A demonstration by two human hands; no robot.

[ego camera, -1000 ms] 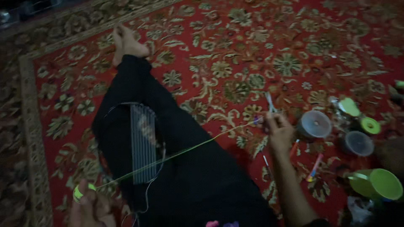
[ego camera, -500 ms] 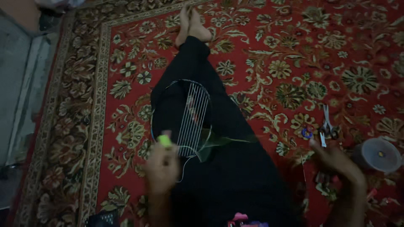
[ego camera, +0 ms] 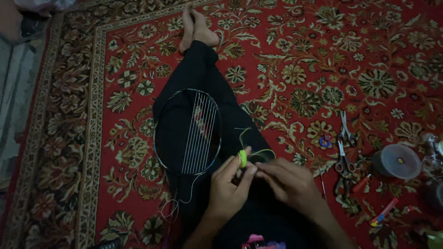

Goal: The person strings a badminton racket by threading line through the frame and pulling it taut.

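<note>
The left hand (ego camera: 228,189) and the right hand (ego camera: 288,184) meet over the person's lap, just below and right of the racket head (ego camera: 187,131). The left fingers (ego camera: 247,173) are pinched narrow on a small yellow-green spool (ego camera: 242,159) of string; the right fingers (ego camera: 263,171) close in against the same spot, touching the left ones, though whether they grip the string itself cannot be told in the dim light. A thin yellow-green string (ego camera: 258,152) loops up from the spool, just right of the racket head. The racket head lies across the black-clad legs (ego camera: 198,69), its frame dark, with pale vertical strings filling only its right half. A loose pale thread (ego camera: 177,205) trails from its lower edge. Well to the right of the racket head, on the red patterned carpet (ego camera: 300,55), lie two pairs of scissors (ego camera: 344,152), a thin needle-like tool (ego camera: 321,180), a red pen (ego camera: 383,211) and a round clear container (ego camera: 397,161). Beyond the racket head, the bare feet (ego camera: 196,27) rest on the carpet.
</note>
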